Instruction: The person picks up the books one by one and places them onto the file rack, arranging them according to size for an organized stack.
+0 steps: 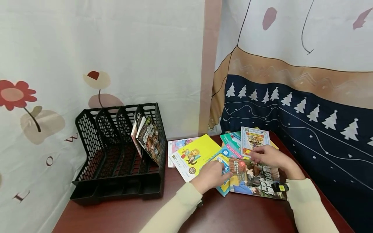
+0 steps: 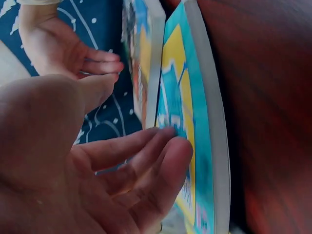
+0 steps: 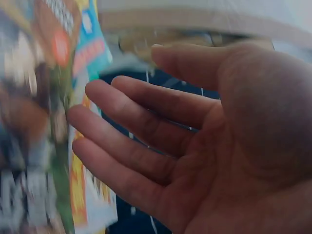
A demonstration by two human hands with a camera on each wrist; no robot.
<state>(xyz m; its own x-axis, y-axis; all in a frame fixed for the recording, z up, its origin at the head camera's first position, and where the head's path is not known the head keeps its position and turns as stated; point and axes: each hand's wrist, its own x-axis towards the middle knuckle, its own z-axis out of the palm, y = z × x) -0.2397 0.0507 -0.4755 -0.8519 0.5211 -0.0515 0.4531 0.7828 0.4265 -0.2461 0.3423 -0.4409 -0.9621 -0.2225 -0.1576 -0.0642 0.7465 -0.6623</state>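
Note:
In the head view my left hand [image 1: 212,176] lies over a blue and yellow book [image 1: 223,159], its thumb reaching toward a dark illustrated comic book [image 1: 247,179]. The left wrist view shows loosely bent fingertips against the cover of that blue and yellow book [image 2: 168,92], with nothing pinched. My right hand [image 1: 269,157] hovers at the far edge of the comic book, near a small book with a pale blue border [image 1: 255,134]. In the right wrist view its fingers are nearly straight beside the blurred comic book [image 3: 27,122]; contact is unclear.
A black mesh file rack [image 1: 116,183] stands on the left of the reddish-brown table [image 1: 215,216]. Two or more books [image 1: 150,139] lean in its right compartment. A yellow book [image 1: 204,147], a pink-and-white book [image 1: 172,147] and a green book [image 1: 228,139] lie behind the hands. Curtains hang close behind.

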